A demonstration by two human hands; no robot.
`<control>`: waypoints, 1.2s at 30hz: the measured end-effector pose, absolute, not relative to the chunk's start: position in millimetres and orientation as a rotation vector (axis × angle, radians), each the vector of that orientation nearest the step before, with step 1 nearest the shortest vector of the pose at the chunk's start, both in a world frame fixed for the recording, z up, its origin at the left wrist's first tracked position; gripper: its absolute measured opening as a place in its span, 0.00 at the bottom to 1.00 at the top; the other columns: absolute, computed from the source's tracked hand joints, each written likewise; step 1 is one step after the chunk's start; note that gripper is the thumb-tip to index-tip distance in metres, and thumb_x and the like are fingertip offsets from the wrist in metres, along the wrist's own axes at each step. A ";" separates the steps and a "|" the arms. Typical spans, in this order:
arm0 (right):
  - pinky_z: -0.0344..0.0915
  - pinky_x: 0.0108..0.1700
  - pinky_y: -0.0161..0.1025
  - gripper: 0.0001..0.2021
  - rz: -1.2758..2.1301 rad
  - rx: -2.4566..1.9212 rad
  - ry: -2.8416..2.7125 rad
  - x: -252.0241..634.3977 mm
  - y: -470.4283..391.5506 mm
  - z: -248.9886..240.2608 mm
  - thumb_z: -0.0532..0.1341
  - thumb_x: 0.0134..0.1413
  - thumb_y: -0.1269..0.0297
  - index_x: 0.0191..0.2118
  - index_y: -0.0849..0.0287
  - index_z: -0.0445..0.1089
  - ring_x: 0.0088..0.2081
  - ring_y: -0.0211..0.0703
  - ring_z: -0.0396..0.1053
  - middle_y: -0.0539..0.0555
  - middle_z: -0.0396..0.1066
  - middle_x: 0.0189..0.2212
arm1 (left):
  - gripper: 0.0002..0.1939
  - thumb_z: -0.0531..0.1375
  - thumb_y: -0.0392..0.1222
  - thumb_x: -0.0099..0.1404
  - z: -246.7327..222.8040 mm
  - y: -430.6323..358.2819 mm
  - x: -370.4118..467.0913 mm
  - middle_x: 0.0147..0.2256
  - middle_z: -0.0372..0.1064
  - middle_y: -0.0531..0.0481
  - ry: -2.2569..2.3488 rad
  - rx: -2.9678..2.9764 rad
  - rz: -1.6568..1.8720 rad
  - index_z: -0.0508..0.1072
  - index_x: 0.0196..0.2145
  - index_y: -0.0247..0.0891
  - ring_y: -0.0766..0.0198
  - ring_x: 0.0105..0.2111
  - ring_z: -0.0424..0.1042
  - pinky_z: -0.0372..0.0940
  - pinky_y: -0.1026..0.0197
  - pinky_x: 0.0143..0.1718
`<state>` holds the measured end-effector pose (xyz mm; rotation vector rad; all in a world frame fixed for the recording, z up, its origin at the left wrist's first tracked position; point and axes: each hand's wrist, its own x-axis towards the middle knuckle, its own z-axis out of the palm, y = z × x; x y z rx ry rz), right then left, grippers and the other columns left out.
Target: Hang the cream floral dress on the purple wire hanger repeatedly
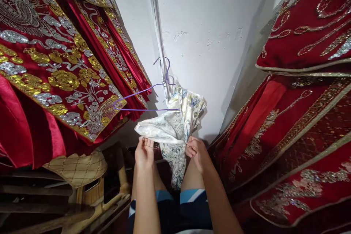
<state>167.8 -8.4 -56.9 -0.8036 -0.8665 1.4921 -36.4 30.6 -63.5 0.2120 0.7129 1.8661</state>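
Note:
A pale garment with a blue and yellow floral pattern [175, 128] hangs in front of me, its right part over one end of a purple wire hanger [148, 109]. The hanger's left arm is bare, and its hook is up by a metal rail. My left hand [144, 150] pinches the lower edge of the garment's left part with thumb and fingers. On the other side, my right hand [194, 148] has its fingers closed on the cloth near the garment's middle. The garment's lower end dangles between my knees.
Red embroidered garments with gold and silver sequins [63, 73] hang at the left, and more red beaded ones [290, 117] at the right. A metal rail [156, 18] runs down the white wall [208, 14]. Wooden chairs, one with a quilted cushion [79, 168], stand at lower left.

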 end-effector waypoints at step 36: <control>0.57 0.30 0.36 0.08 1.074 -1.242 -2.254 257.2 25.6 14.9 0.61 0.50 0.65 0.22 0.59 0.67 0.27 0.41 0.63 0.48 0.65 0.22 | 0.15 0.59 0.52 0.66 -33.2 -4.9 -108.5 0.44 0.78 0.42 1.449 2.315 -0.105 0.80 0.42 0.41 0.46 0.53 0.72 0.49 0.38 0.65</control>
